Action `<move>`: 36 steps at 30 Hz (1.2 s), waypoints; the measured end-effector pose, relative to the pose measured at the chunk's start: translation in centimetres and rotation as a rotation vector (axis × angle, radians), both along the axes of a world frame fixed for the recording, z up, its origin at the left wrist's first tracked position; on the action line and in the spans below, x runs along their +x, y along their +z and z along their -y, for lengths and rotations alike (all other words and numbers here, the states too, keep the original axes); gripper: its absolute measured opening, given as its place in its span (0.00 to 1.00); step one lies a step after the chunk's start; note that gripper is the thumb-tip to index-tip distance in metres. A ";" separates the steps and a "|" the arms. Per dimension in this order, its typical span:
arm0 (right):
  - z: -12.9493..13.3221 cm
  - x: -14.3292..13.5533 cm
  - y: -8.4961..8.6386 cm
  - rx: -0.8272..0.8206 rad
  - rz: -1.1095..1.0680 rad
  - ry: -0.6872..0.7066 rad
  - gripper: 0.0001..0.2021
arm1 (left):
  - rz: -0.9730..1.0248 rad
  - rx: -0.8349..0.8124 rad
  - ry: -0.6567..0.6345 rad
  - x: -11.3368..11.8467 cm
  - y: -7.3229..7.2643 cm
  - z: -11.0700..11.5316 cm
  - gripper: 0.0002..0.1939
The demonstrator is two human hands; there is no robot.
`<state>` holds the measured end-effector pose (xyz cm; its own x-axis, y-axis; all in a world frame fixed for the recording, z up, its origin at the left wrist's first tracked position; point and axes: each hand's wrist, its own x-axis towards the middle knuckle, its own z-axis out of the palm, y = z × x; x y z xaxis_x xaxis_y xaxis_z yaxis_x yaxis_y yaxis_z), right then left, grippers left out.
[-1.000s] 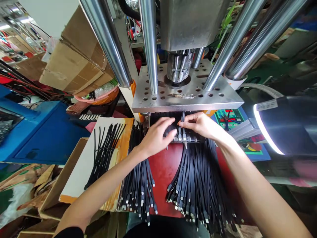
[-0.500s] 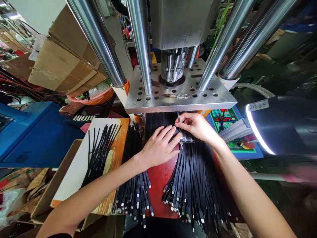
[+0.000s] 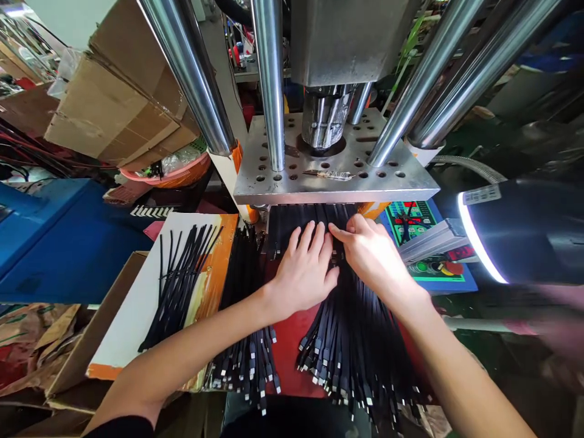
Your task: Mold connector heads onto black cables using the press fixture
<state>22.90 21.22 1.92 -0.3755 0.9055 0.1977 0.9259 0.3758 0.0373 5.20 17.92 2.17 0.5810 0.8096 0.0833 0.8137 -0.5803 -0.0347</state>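
Observation:
My left hand (image 3: 303, 274) lies palm down with fingers spread over black flat cables on a dark fixture (image 3: 285, 228), just in front of a thick metal plate (image 3: 337, 193). Beside it, my right hand (image 3: 371, 246) is bent over the same row, index finger stretched to the left and the other fingers curled; what its thumb touches is hidden. A large bundle of black cables (image 3: 333, 353) with metal plugs hangs over the red surface (image 3: 292, 359) toward me. Another bundle (image 3: 253, 359) lies left of it.
Steel columns (image 3: 269, 85) rise from the press plate. At left are a white board (image 3: 123, 316) with black cables (image 3: 182, 280), a blue machine (image 3: 50, 237) and a cardboard box (image 3: 123, 103). At right stand a control panel (image 3: 424, 267) and a lit lamp (image 3: 483, 243).
My right hand has let go of the cable strip it pinched upright and has moved slightly down, index finger now extended. My left hand has flattened onto the row. The view shifted slightly.

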 end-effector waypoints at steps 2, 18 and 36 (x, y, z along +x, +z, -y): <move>-1.6 -1.2 0.7 -0.040 0.045 -0.063 0.24 | 0.023 -0.056 0.029 -0.1 1.1 -1.7 0.34; 0.3 -0.2 -0.6 -0.024 -0.162 -0.008 0.28 | 0.133 -0.084 0.024 -1.3 1.3 -9.0 0.23; -7.8 -3.5 1.5 -0.004 -0.337 -0.086 0.25 | 0.185 0.016 -0.069 -2.0 3.6 -7.1 0.15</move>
